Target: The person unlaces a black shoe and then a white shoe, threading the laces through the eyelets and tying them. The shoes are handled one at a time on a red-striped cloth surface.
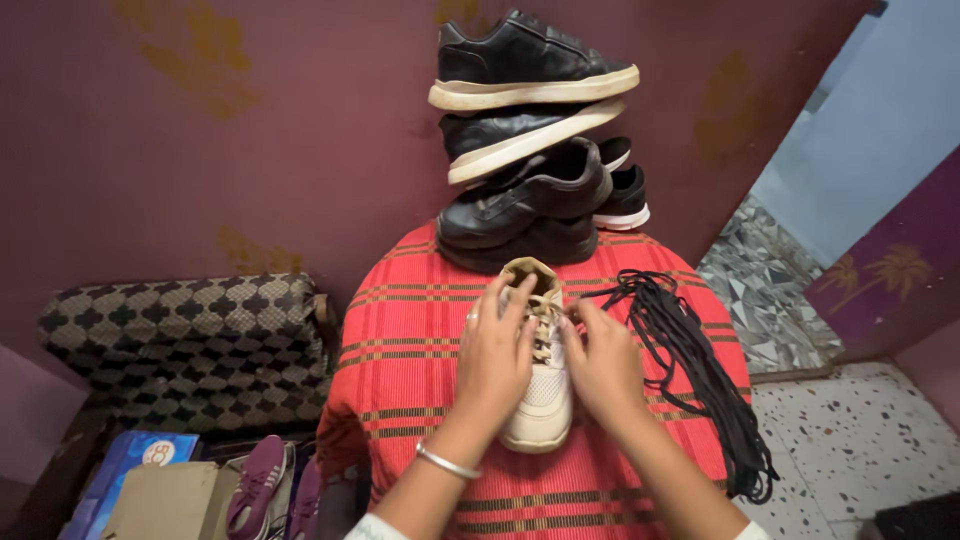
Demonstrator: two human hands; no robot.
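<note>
A cream-white sneaker [541, 400] lies on a red checked cloth [410, 350], toe toward me. My left hand [492, 360] rests on its left side, fingers at the lace area, a silver bangle on the wrist. On the right side, my right hand [603, 362] pinches the beige lace [545, 330] near the tongue. A bundle of black shoelaces [700, 370] lies on the cloth just right of my right hand and hangs over the edge.
Several black sneakers [530, 130] are stacked against the maroon wall behind the cream-white sneaker. A patterned cushion [190, 340] sits at left. Shoe boxes [150, 480] and a purple shoe [258, 485] lie at lower left. Speckled floor [850, 440] is at right.
</note>
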